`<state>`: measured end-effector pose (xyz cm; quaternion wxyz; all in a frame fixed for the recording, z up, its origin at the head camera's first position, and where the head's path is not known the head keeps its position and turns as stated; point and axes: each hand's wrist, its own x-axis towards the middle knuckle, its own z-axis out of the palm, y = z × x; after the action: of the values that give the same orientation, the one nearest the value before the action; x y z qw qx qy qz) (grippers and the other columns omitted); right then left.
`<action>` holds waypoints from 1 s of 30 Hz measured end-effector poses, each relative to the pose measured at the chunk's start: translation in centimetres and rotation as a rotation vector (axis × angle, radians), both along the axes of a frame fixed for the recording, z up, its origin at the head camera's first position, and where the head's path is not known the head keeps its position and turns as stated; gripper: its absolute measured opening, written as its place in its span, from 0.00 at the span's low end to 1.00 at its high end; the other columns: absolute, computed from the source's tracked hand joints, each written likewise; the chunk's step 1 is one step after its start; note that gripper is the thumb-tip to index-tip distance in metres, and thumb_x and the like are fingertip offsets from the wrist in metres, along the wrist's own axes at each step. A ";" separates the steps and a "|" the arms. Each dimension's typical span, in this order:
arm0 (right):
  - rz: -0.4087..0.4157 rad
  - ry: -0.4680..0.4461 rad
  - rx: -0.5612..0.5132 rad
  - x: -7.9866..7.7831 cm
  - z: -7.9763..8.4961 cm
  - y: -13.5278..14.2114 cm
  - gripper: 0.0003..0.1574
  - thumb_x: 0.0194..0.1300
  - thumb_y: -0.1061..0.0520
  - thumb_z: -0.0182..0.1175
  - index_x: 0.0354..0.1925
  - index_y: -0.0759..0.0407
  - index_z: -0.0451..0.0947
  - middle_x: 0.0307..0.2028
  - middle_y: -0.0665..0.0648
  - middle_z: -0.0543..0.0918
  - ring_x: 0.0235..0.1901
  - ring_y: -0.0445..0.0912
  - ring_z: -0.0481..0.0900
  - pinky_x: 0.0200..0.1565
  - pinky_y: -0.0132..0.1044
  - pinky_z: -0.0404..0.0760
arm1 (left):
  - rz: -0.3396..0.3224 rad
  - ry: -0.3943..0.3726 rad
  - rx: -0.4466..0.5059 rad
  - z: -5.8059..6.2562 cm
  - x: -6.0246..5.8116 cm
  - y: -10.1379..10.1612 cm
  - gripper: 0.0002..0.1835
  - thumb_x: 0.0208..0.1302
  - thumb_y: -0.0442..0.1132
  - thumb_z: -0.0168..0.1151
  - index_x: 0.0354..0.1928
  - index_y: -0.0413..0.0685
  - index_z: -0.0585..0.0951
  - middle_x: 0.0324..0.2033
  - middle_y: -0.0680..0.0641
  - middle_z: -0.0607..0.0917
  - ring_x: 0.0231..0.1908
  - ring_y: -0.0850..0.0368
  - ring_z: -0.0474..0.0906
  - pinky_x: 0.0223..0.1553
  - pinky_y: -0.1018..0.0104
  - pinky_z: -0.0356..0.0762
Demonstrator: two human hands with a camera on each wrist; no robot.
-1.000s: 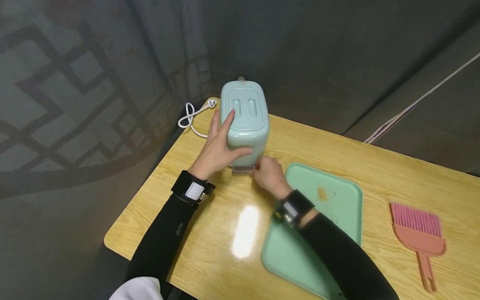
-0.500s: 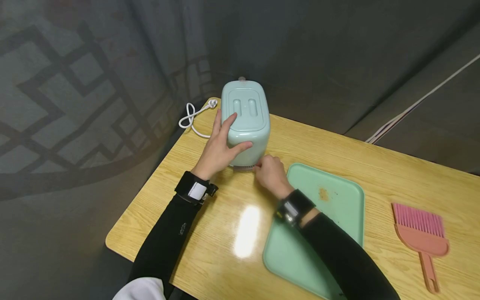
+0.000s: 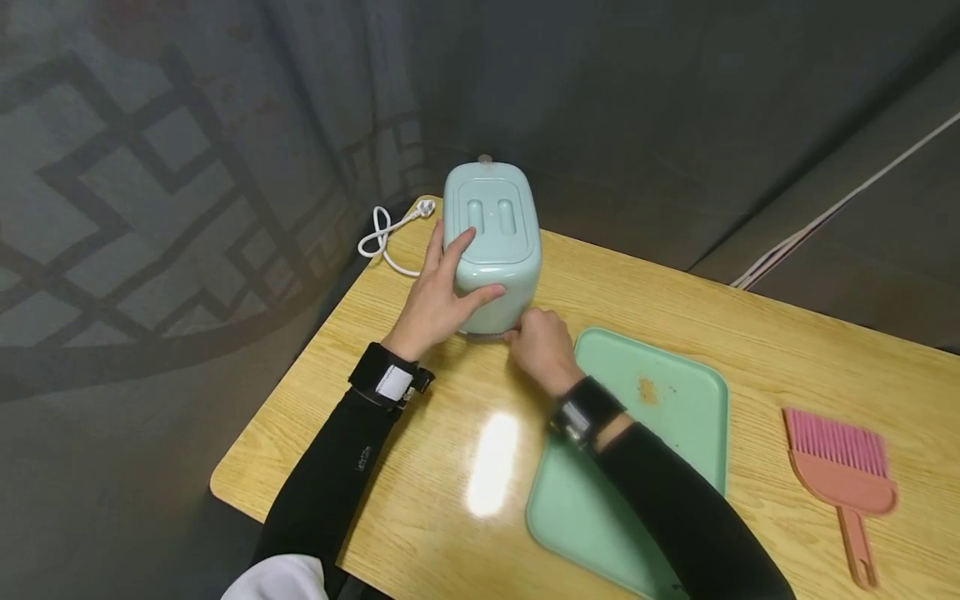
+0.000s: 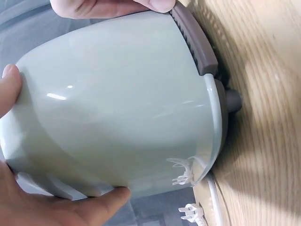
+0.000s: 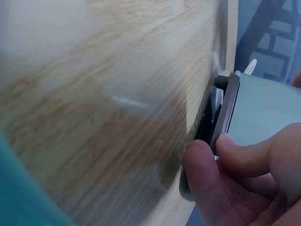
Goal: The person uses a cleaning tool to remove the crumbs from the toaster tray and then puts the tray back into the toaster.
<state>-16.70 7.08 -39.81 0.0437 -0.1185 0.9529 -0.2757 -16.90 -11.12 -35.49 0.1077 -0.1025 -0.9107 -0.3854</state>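
A mint-green toaster (image 3: 517, 287) with its lid on stands at the table's back left corner. My left hand (image 3: 437, 307) rests against it, fingers spread along its left side and top, thumb across the near end. At the near lower edge, my right hand (image 3: 542, 352) pinches the right end of the brown, ribbed crumb tray (image 4: 196, 40) between thumb and finger. In the right wrist view, the crumb tray's edge (image 5: 228, 106) sits flush along the toaster's base. The rest of the tray is hidden inside.
A green tray (image 3: 697, 400) with brown crumbs lies right of the toaster, beneath my right forearm. Farther right lies a pink brush nested in a dustpan (image 3: 843, 483). The toaster's white cord and plug (image 3: 390, 229) lie at the back left edge. A grey curtain (image 3: 637, 125) hangs behind.
The crumb tray has slid in under the toaster; its ribbed edge stuck out toward me a second ago. My right hand has moved slightly forward with it. The left hand has hardly moved.
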 end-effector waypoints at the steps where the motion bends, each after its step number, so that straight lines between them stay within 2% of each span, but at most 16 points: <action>1: -0.001 -0.025 -0.004 -0.1 0.2 0.2 0.12 0.55 0.53 0.64 0.21 0.58 0.78 0.17 0.55 0.77 0.15 0.46 0.71 0.15 0.37 0.70 | -0.009 0.007 0.008 0.0 -0.1 -0.1 0.51 0.50 0.69 0.60 0.71 0.73 0.44 0.73 0.54 0.33 0.67 0.52 0.45 0.61 0.43 0.63; 3: -0.017 -0.078 -0.014 -0.3 0.8 0.6 0.14 0.56 0.50 0.64 0.23 0.59 0.78 0.19 0.57 0.79 0.17 0.47 0.73 0.17 0.37 0.72 | -0.034 0.019 0.053 0.0 -0.4 -0.3 0.57 0.48 0.66 0.65 0.71 0.72 0.37 0.73 0.54 0.34 0.68 0.57 0.42 0.64 0.45 0.59; 5: -0.032 -0.109 -0.014 -0.6 1.5 1.1 0.18 0.55 0.47 0.65 0.30 0.62 0.79 0.25 0.59 0.81 0.22 0.49 0.74 0.22 0.40 0.74 | -0.053 0.010 0.095 -0.1 -0.6 -0.6 0.64 0.44 0.63 0.69 0.70 0.72 0.30 0.72 0.57 0.34 0.68 0.62 0.39 0.66 0.47 0.56; 7: -0.029 -0.104 -0.011 -1.0 2.1 1.5 0.28 0.54 0.44 0.66 0.43 0.65 0.76 0.35 0.62 0.83 0.31 0.52 0.76 0.31 0.44 0.78 | -0.066 -0.021 0.123 -0.3 -0.7 -1.0 0.69 0.41 0.59 0.73 0.69 0.71 0.26 0.72 0.58 0.34 0.68 0.64 0.37 0.67 0.48 0.53; 9: -0.014 -0.080 -0.016 -1.4 2.6 1.9 0.43 0.52 0.44 0.68 0.59 0.64 0.66 0.48 0.64 0.79 0.42 0.55 0.75 0.41 0.50 0.78 | -0.061 -0.094 0.110 -0.8 -0.6 -1.3 0.72 0.38 0.57 0.75 0.68 0.71 0.24 0.72 0.59 0.33 0.67 0.64 0.37 0.68 0.49 0.51; 10: -0.001 -0.074 -0.026 -1.6 2.7 2.1 0.51 0.50 0.45 0.69 0.66 0.60 0.57 0.54 0.65 0.76 0.47 0.56 0.74 0.46 0.53 0.77 | -0.058 -0.134 0.090 -1.1 -0.5 -1.5 0.73 0.37 0.55 0.76 0.67 0.70 0.23 0.72 0.58 0.32 0.67 0.64 0.36 0.68 0.50 0.49; 12: 0.032 -0.059 -0.052 -2.0 2.6 2.3 0.66 0.47 0.49 0.72 0.72 0.49 0.41 0.61 0.65 0.70 0.54 0.57 0.69 0.51 0.58 0.74 | -0.057 -0.196 0.045 -1.9 -0.5 -1.7 0.75 0.35 0.53 0.78 0.67 0.67 0.22 0.72 0.56 0.32 0.67 0.62 0.35 0.69 0.52 0.46; 14: 0.062 -0.046 -0.082 -2.5 2.2 2.4 0.78 0.42 0.53 0.75 0.71 0.35 0.27 0.66 0.64 0.64 0.59 0.58 0.65 0.53 0.60 0.72 | -0.065 -0.224 0.004 -2.7 -0.6 -1.8 0.77 0.33 0.50 0.79 0.68 0.62 0.22 0.72 0.53 0.32 0.68 0.61 0.33 0.70 0.54 0.43; 16: 0.087 -0.029 -0.103 -2.8 1.6 2.4 0.86 0.36 0.54 0.78 0.67 0.26 0.19 0.67 0.63 0.61 0.60 0.57 0.64 0.53 0.60 0.72 | -0.078 -0.223 -0.017 -3.4 -0.8 -1.9 0.79 0.31 0.47 0.81 0.68 0.59 0.22 0.72 0.50 0.31 0.68 0.61 0.32 0.70 0.56 0.41; 18: 0.102 -0.014 -0.117 -3.0 0.9 2.5 0.90 0.33 0.54 0.79 0.64 0.22 0.15 0.68 0.63 0.59 0.61 0.57 0.62 0.54 0.60 0.72 | -0.089 -0.216 -0.024 -4.0 -1.0 -1.8 0.80 0.29 0.45 0.81 0.68 0.57 0.21 0.72 0.48 0.31 0.68 0.60 0.32 0.70 0.57 0.40; 20: 0.104 -0.003 -0.127 -3.1 0.3 2.6 0.92 0.32 0.53 0.80 0.64 0.23 0.13 0.68 0.64 0.60 0.60 0.57 0.64 0.55 0.59 0.71 | -0.096 -0.217 -0.009 -4.5 -1.1 -1.6 0.81 0.28 0.42 0.82 0.68 0.56 0.21 0.72 0.47 0.32 0.68 0.60 0.33 0.70 0.58 0.41; 24: 0.094 -0.011 -0.152 -2.8 -0.3 2.5 0.91 0.34 0.54 0.79 0.64 0.26 0.12 0.63 0.68 0.67 0.53 0.59 0.71 0.53 0.58 0.73 | -0.092 -0.241 0.034 -5.1 -0.9 -1.1 0.83 0.26 0.39 0.82 0.67 0.61 0.18 0.73 0.44 0.35 0.68 0.57 0.38 0.70 0.58 0.43; 27: 0.080 -0.018 -0.173 -2.4 -0.3 2.5 0.88 0.37 0.55 0.78 0.66 0.29 0.16 0.58 0.69 0.72 0.51 0.59 0.73 0.53 0.56 0.73 | -0.084 -0.248 0.052 -5.3 -0.8 -0.5 0.84 0.26 0.37 0.82 0.66 0.61 0.17 0.73 0.41 0.38 0.68 0.54 0.42 0.69 0.57 0.45; 30: 0.070 -0.015 -0.185 -2.2 -0.2 2.6 0.82 0.39 0.57 0.77 0.69 0.35 0.22 0.56 0.69 0.73 0.51 0.58 0.72 0.55 0.54 0.73 | -0.068 -0.244 0.053 -5.3 -0.9 0.0 0.83 0.26 0.36 0.82 0.68 0.57 0.19 0.72 0.38 0.42 0.68 0.52 0.45 0.69 0.57 0.47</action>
<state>-18.95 9.68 -39.98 0.0494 -0.1533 0.9183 -0.3616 -17.84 -11.09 -40.83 -0.0144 -0.0829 -0.9025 -0.4225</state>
